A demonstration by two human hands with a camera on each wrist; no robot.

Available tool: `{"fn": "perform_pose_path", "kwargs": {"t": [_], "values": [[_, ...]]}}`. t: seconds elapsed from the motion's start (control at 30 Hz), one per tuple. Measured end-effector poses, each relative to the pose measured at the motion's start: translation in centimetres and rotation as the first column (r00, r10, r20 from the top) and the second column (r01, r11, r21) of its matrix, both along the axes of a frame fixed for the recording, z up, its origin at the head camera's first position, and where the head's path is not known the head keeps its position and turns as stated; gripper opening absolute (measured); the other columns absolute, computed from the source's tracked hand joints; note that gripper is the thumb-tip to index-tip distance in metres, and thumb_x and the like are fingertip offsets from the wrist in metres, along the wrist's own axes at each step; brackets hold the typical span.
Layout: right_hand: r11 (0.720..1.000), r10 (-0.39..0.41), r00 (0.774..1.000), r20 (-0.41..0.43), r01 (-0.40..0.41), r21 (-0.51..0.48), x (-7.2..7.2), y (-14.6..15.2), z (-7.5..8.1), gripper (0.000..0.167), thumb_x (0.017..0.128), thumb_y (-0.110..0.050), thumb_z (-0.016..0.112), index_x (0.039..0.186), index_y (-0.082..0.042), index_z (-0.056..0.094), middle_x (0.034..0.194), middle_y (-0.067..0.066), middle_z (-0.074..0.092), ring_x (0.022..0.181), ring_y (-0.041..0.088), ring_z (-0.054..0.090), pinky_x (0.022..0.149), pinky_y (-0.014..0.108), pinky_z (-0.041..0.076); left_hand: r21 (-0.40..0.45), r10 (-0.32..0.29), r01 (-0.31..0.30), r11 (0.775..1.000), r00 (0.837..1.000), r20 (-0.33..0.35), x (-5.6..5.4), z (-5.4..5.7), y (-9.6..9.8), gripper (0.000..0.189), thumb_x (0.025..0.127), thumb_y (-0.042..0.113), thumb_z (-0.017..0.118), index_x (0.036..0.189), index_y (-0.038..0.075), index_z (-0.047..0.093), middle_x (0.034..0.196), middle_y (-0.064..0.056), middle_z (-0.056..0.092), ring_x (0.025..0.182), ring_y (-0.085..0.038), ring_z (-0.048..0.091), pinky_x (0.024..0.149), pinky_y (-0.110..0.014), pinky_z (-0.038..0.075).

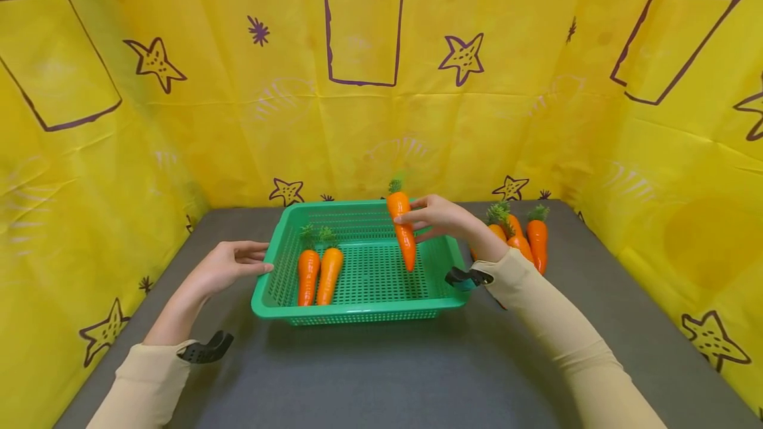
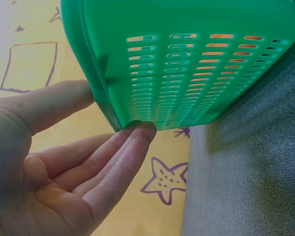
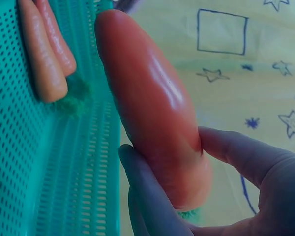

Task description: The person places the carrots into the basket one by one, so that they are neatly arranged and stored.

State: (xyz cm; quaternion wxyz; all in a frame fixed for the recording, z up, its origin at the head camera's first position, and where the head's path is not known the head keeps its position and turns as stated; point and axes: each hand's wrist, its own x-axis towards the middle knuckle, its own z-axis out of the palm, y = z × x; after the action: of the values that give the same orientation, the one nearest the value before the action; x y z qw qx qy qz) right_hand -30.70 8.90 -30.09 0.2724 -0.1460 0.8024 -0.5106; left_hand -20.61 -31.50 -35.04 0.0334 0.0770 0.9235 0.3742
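My right hand (image 1: 440, 216) pinches an orange toy carrot (image 1: 402, 230) between thumb and fingers, its leafy top up and its tip slanting down over the green plastic basket (image 1: 357, 311). The right wrist view shows this carrot (image 3: 152, 108) large, gripped near its thick end. My left hand (image 1: 229, 267) holds the basket's left rim, with the thumb at the edge and the fingers (image 2: 123, 160) against the outer side. Inside the basket, at its left, two carrots (image 1: 307, 277) lie side by side with their green tops toward the back.
Several more carrots (image 1: 538, 243) lie in a group on the dark grey table (image 1: 381, 376) right of the basket, partly hidden by my right forearm. A yellow patterned cloth (image 1: 363, 131) encloses the table's back and sides.
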Motion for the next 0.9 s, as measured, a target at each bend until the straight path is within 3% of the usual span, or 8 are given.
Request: {"fn": "perform_pose_path", "kwargs": {"t": [0.43,0.9], "values": [[0.995,0.08,0.986,0.143,-0.07,-0.073,-0.9,-3.9,-1.3,0.047,0.092,-0.017,0.063,0.131,0.005,0.049,0.127,0.021,0.057,0.118,0.036,0.057,0.088,0.044,0.053,-0.001,-0.007,0.007,1.0,1.0,0.0,-0.3,0.1,0.0,0.065,0.084,0.035,0.072,0.132,-0.003,0.052,0.116,-0.02,0.066,0.105,-0.032,0.064,0.089,-0.049,0.051],[0.996,0.073,0.962,0.262,-0.059,-0.061,-1.0,-7.5,-3.9,0.031,0.09,-0.012,0.064,0.112,0.008,0.057,0.115,0.017,0.058,0.111,0.033,0.061,0.08,0.041,0.057,0.0,-0.003,0.003,1.0,1.0,0.016,-0.4,0.4,0.0,0.067,0.083,0.037,0.073,0.133,-0.003,0.052,0.117,-0.021,0.065,0.105,-0.033,0.064,0.087,-0.047,0.052]]}}
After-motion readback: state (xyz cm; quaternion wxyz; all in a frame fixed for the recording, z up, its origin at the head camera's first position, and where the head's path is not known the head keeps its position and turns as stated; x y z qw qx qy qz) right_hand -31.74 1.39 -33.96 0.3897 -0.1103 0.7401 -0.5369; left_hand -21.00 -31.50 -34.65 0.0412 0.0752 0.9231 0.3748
